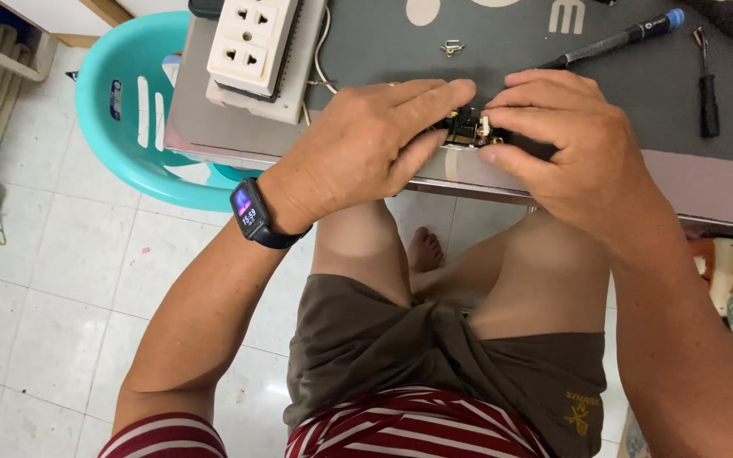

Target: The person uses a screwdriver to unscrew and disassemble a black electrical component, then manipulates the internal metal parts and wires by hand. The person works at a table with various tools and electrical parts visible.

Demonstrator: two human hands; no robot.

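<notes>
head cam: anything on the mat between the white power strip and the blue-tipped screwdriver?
Yes. In the head view a small metal bracket lies on the grey mat, between the white power strip and the blue-tipped screwdriver.

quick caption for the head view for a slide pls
Both hands, left hand and right hand, pinch a small dark electronic part at the edge of a grey mat, screwdriver nearby.

Open grey mat (502, 51) is left just beyond the fingertips, broken only by a small metal clip (452, 47), while passage is blocked by the white socket block (252, 42) beyond the left fingers (443, 95) and by the blue-tipped screwdriver (617, 41) and small black tool (707, 85) beyond the right fingers (519, 95).
</notes>
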